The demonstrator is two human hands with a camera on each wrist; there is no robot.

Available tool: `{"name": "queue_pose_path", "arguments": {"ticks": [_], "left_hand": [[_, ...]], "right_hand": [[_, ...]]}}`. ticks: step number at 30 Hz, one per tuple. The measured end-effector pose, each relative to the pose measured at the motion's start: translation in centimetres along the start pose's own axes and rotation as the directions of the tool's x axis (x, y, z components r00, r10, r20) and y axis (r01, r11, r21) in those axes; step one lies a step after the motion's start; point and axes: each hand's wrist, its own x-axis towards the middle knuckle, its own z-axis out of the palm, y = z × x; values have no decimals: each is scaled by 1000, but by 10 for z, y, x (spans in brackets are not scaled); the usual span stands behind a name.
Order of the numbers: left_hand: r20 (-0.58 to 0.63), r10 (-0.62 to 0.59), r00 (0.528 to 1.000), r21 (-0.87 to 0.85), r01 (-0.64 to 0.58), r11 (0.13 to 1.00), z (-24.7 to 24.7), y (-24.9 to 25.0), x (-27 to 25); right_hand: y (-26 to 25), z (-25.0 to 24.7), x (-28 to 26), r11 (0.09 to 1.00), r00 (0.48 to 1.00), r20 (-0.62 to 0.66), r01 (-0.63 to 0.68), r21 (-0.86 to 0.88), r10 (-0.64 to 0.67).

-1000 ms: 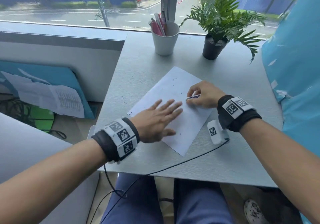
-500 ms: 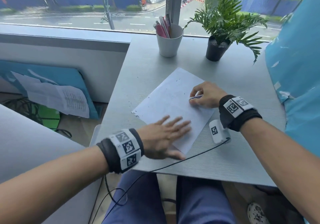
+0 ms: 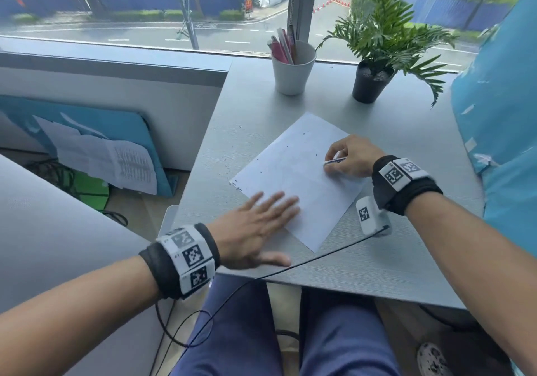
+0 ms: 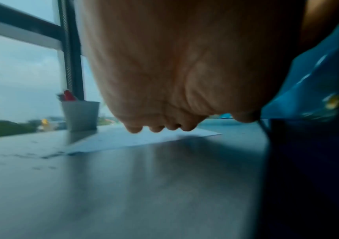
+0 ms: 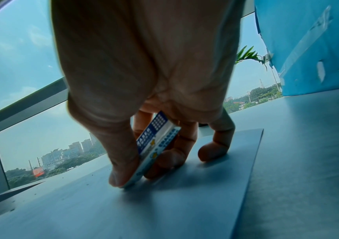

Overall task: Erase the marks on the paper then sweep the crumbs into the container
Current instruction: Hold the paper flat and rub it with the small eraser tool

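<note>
A white sheet of paper (image 3: 296,172) lies slanted on the grey desk (image 3: 406,259). Dark eraser crumbs (image 3: 232,169) are scattered on its left part and on the desk beside its left corner. My right hand (image 3: 345,156) pinches a blue-and-white sleeved eraser (image 5: 154,145) between thumb and fingers, its lower end on the paper near the right edge. My left hand (image 3: 261,221) lies flat with straight fingers, its fingertips (image 4: 156,127) over the paper's near-left edge and the palm on the desk near the front edge.
A white cup (image 3: 293,70) with pens stands at the back of the desk, a potted plant (image 3: 374,64) to its right. A blue taped panel (image 3: 499,114) rises on the right. A black cable (image 3: 290,268) crosses the desk's front.
My left hand has slid back across the paper toward me, from the sheet's middle to its near-left edge. The right hand stays in place holding the eraser.
</note>
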Motion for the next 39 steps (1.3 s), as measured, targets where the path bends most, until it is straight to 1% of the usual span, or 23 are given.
{"name": "queue_pose_path", "arguments": {"ticks": [1,2,3,5,7,9,11,12,13,14,16,17,18,20,23,25,27,28,29,31,33,36,39], "left_hand": [[49,89,995,-28,-88,996,4,12,-3],[97,130,987,-48,-126,991,7,19,-4],[119,137,983,-61,-130,990,10,18,-3],[100,95,990,-70,-88,994,8,2,-4],[91,10,996,-95,-1,996,2,-25,-6],[110,-114,987,-93,124,988,-4,-51,-10],[103,-296,950,-35,300,953,-8,-66,-13],[74,-365,928,-13,367,930,-8,-66,-13],[32,-375,927,-2,375,927,-8,-61,-13],[-7,-313,950,2,313,950,-5,-51,-11],[-16,-83,996,-9,83,997,2,-26,-9],[16,8,1000,-23,-8,1000,5,-15,-8],[51,48,998,-45,-46,998,9,-10,-6],[78,11,997,-118,-2,993,10,-18,-3],[85,-146,986,-193,160,968,-3,-52,2],[93,-282,955,-140,293,946,-11,-72,8],[63,-398,915,-79,402,912,-18,-82,16],[32,-408,912,-74,410,909,-20,-82,21],[-7,-377,926,-74,375,924,-22,-79,25],[-71,-236,969,-50,233,971,-22,-69,32],[-62,-148,987,-26,147,989,-21,-59,36],[-97,-206,974,-41,203,978,-21,-48,46],[-134,-263,956,-48,258,965,-29,-31,61]], "right_hand": [[0,0,0,1000,1000,4,0,-1,0],[1,0,1,1000,1000,10,-4,2,4],[1,0,2,1000,1000,17,-10,4,10],[2,0,3,1000,1000,16,-22,6,22],[3,0,3,1000,1000,14,-28,4,27],[3,1,3,1000,1000,14,-21,-2,21],[2,0,3,1000,999,22,-27,0,27],[2,0,4,1000,999,25,-30,1,30],[2,0,4,999,999,26,-33,-1,33],[1,0,4,999,999,25,-33,-7,33],[2,0,3,999,999,17,-34,-9,34],[2,0,3,999,999,15,-34,-5,34],[2,0,3,999,999,16,-33,-2,33],[1,0,3,1000,999,23,-28,3,28],[1,-1,1,1000,999,14,-29,10,29],[-1,-1,0,999,999,14,-35,9,35],[-3,-1,-1,999,999,9,-38,-1,38],[-4,-1,-2,999,999,8,-35,-2,35],[-5,-2,-4,1000,999,14,-29,0,29],[-7,-4,-8,1000,1000,22,-22,-8,22],[-12,-4,-15,997,999,-36,-18,-70,16],[-23,3,-29,990,989,-144,0,-144,-20],[-34,20,-41,980,994,-112,-26,-195,4]]}}
